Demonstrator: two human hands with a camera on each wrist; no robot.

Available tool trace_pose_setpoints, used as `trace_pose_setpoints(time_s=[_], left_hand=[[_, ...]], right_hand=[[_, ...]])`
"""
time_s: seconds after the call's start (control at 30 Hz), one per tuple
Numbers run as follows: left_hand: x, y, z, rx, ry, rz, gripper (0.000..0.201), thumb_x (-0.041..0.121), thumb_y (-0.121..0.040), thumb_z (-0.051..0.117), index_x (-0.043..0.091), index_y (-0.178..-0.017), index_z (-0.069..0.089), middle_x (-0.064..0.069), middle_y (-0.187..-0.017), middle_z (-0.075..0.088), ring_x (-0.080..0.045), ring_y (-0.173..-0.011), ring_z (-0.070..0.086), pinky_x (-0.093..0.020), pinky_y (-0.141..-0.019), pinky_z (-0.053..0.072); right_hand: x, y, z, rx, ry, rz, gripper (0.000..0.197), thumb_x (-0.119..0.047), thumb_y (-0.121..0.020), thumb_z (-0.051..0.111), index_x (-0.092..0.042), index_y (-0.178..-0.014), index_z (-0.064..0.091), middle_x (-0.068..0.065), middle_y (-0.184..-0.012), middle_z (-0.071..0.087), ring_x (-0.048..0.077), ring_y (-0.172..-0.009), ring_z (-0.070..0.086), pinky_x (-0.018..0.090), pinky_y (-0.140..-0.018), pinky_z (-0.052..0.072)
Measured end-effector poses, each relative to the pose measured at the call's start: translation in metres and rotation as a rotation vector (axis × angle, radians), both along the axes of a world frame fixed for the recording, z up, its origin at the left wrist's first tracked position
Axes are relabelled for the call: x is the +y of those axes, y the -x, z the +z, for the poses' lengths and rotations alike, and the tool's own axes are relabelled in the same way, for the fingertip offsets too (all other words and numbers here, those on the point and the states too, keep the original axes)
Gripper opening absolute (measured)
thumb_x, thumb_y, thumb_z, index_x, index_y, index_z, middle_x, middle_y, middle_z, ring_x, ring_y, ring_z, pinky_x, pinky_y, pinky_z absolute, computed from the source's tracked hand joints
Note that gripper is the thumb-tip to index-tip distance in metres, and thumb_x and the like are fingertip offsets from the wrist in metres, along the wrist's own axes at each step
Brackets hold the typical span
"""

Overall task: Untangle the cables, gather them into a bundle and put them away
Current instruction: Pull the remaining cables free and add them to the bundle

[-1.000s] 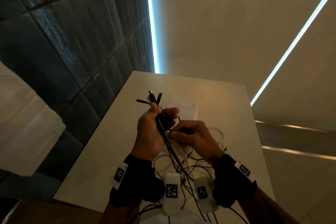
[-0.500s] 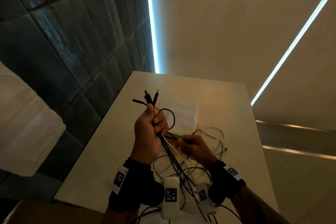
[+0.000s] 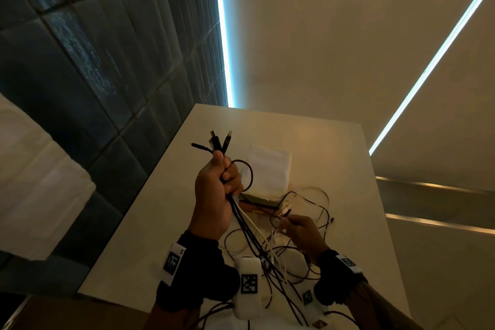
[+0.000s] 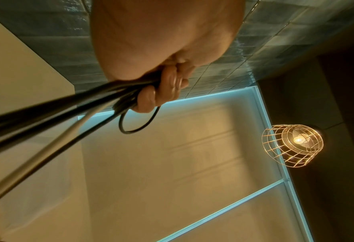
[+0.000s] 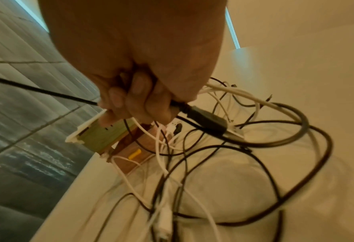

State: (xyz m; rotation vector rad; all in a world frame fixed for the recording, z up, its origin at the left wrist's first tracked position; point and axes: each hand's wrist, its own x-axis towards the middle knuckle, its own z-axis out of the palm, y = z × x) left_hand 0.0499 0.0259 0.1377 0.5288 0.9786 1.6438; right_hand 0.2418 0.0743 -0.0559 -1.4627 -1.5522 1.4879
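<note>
My left hand is raised above the white table and grips a bundle of black and white cables; three plug ends stick up above the fist, and a black loop curls out beside the fingers. In the left wrist view the fingers curl round the dark cables. Lower right, my right hand pinches a black cable with a chunky plug over the tangle of black and white cables on the table.
A white folded pouch lies on the table beyond the hands. Under it sit a green box and a brown one. A dark tiled wall runs along the table's left edge. A caged lamp hangs overhead.
My right hand left the bundle beside my left hand, dropped down and right to the tangle on the table, and took hold of a cable there. The left hand kept its grip, rising slightly.
</note>
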Motion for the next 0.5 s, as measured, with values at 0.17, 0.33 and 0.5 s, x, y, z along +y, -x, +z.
trace_pose_setpoints(time_s=[0.17, 0.33, 0.5], left_hand=[[0.003, -0.001, -0.002, 0.117, 0.093, 0.010, 0.037, 0.029, -0.105, 0.030, 0.015, -0.071, 0.039, 0.007, -0.053, 0.033, -0.008, -0.042, 0.022, -0.025, -0.046, 0.018], [0.005, -0.008, -0.004, 0.125, 0.191, 0.037, 0.036, 0.028, -0.105, 0.031, 0.014, -0.074, 0.040, 0.001, -0.058, 0.044, -0.011, -0.046, 0.034, -0.024, -0.046, 0.026], [0.005, -0.011, -0.001, 0.136, 0.251, 0.042, 0.033, 0.030, -0.105, 0.032, 0.013, -0.079, 0.045, -0.005, -0.062, 0.063, -0.018, -0.059, 0.049, -0.029, -0.055, 0.032]], right_hand=[[0.008, 0.013, 0.059, 0.184, -0.059, -0.224, 0.020, -0.009, -0.089, 0.063, 0.004, -0.075, 0.068, -0.006, -0.047, 0.045, 0.007, -0.040, 0.035, 0.019, -0.040, 0.029], [0.003, 0.031, 0.138, 0.492, -0.185, -0.120, 0.014, -0.006, -0.092, 0.060, 0.006, -0.088, 0.066, -0.001, -0.053, 0.041, 0.010, -0.045, 0.030, 0.021, -0.041, 0.025], [-0.013, 0.046, 0.179, 0.617, -0.298, 0.134, 0.012, -0.001, -0.093, 0.056, 0.006, -0.088, 0.063, -0.001, -0.056, 0.048, 0.014, -0.049, 0.034, 0.021, -0.046, 0.030]])
